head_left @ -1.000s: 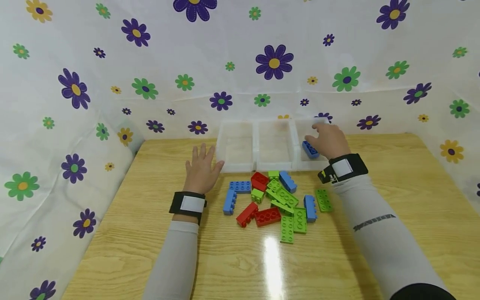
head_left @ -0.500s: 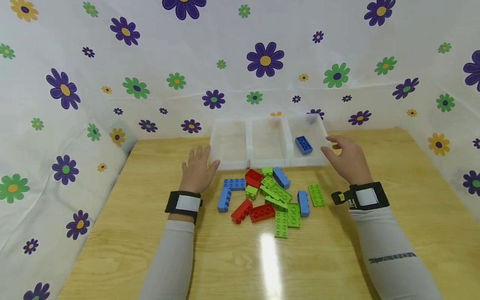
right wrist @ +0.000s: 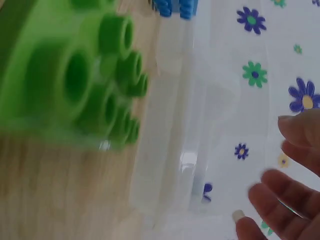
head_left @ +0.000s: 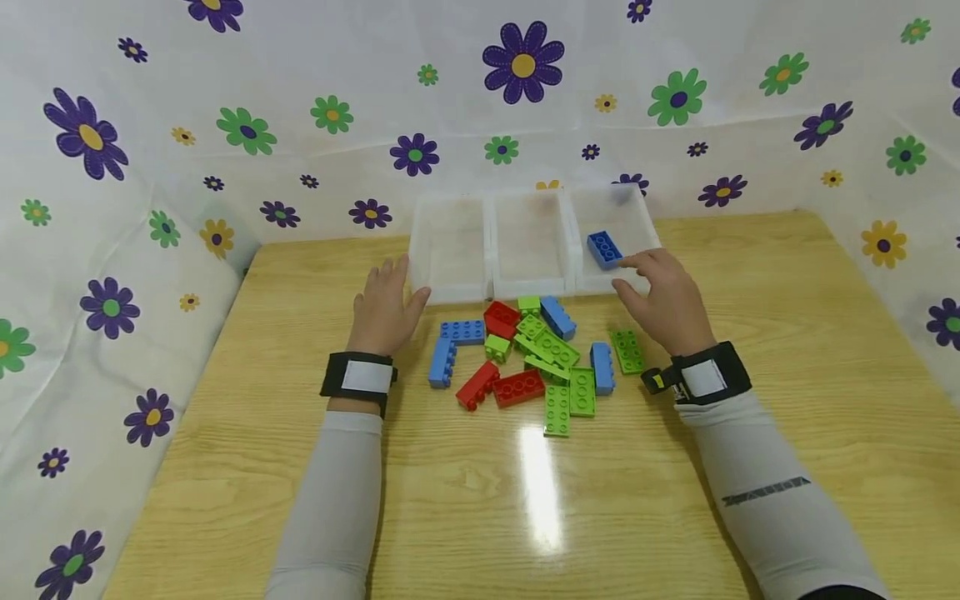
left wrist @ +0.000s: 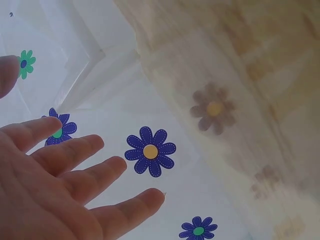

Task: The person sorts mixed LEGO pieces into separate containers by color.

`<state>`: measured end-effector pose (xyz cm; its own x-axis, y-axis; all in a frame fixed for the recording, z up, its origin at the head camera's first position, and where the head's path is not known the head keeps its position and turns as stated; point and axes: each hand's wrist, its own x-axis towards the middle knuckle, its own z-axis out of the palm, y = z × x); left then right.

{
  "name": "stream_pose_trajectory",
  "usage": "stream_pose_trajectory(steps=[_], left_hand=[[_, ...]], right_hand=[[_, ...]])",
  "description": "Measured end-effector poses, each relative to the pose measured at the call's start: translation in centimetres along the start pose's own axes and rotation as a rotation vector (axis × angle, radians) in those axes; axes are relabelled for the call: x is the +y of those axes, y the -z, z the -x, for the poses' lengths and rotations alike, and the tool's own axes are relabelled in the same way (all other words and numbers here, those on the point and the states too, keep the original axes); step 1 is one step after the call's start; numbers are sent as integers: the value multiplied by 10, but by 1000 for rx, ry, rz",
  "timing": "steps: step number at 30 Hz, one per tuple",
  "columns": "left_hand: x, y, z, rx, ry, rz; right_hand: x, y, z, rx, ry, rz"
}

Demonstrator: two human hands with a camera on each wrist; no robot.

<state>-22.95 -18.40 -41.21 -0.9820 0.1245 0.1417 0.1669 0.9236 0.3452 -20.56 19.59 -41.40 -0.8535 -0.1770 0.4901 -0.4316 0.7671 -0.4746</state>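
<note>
Three white translucent bins stand side by side at the back of the table: a left bin (head_left: 452, 293), a middle bin (head_left: 531, 287) and a right bin (head_left: 647, 223). A blue brick (head_left: 604, 250) lies in the right one. My right hand (head_left: 669, 302) is by that bin's front right corner, thumb and fingers apart, holding nothing; whether it touches the rim, I cannot tell. My left hand (head_left: 384, 307) lies beside the left bin, fingers spread and nothing in its grasp. In the left wrist view, the left hand's palm (left wrist: 55, 195) shows beside the translucent bin wall (left wrist: 240, 80).
In front of the bins lies a loose pile of green bricks (head_left: 557, 346), red bricks (head_left: 517, 387) and blue bricks (head_left: 462, 332). A green brick (head_left: 627, 351) sits apart, close to my right wrist. Flowered cloth (head_left: 450, 100) hangs behind the table.
My right hand withdrew from over the blue brick to the bin's right, then came back left toward its front corner. The left hand stays beside the left bin. The head view has tilted down.
</note>
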Motion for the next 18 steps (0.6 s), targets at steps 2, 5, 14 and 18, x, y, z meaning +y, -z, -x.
stream_pose_trajectory(steps=[2, 5, 14, 18], left_hand=[[-1, 1, 0, 8, 2, 8], [-2, 1, 0, 12, 9, 16], [-3, -1, 2, 25, 9, 11], [-3, 3, 1, 33, 3, -12]], right_hand=[[-9, -7, -2, -72, 21, -21], [-21, -19, -3, -236, -10, -41], [-41, -45, -2, -493, -44, 17], [-44, -46, -7, -502, -45, 7]])
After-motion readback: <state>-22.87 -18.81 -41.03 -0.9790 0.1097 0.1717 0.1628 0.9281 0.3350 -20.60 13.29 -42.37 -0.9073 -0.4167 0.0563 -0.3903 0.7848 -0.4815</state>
